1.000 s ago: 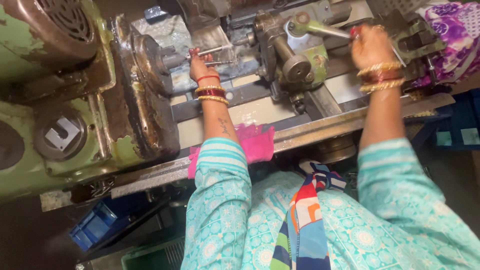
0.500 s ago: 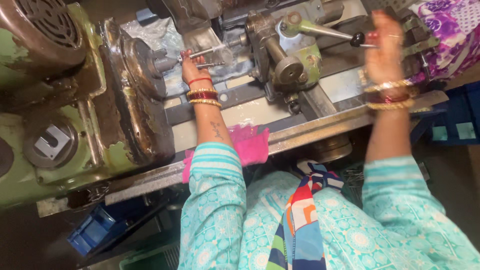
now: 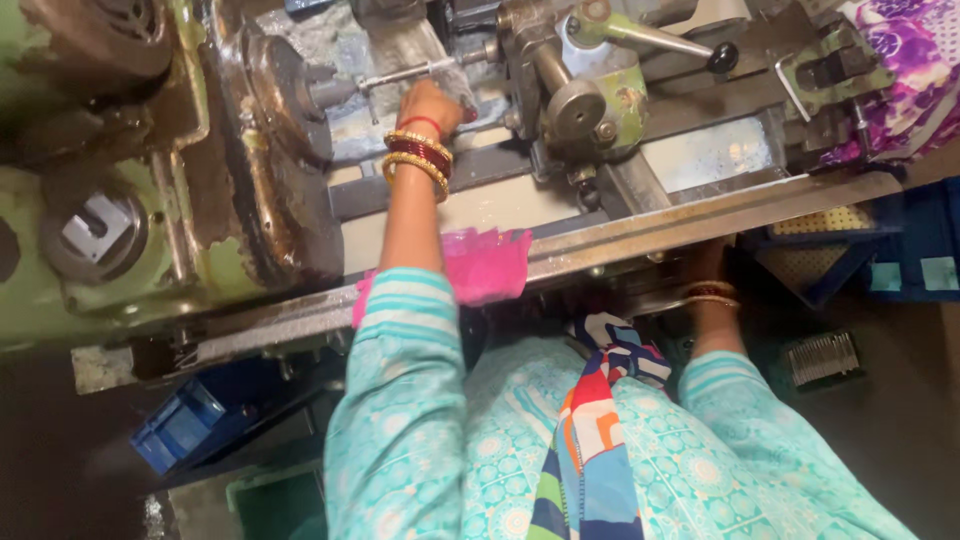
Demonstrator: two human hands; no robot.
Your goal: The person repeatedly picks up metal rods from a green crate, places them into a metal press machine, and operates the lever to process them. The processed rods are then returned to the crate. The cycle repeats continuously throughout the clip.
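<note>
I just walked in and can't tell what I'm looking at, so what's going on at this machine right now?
A person in a turquoise patterned top stands at an old green lathe. Their left hand is up at the thin metal rod sticking out of the chuck, fingers at it. The right hand is down below the machine's front rail, mostly hidden, so its grip can't be judged. The black-knobbed lever is untouched. A pink cloth hangs over the rail.

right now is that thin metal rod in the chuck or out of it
In. The thin rod sticks out sideways from the chuck, one end seated in its centre, with the left hand at its free end.
</note>
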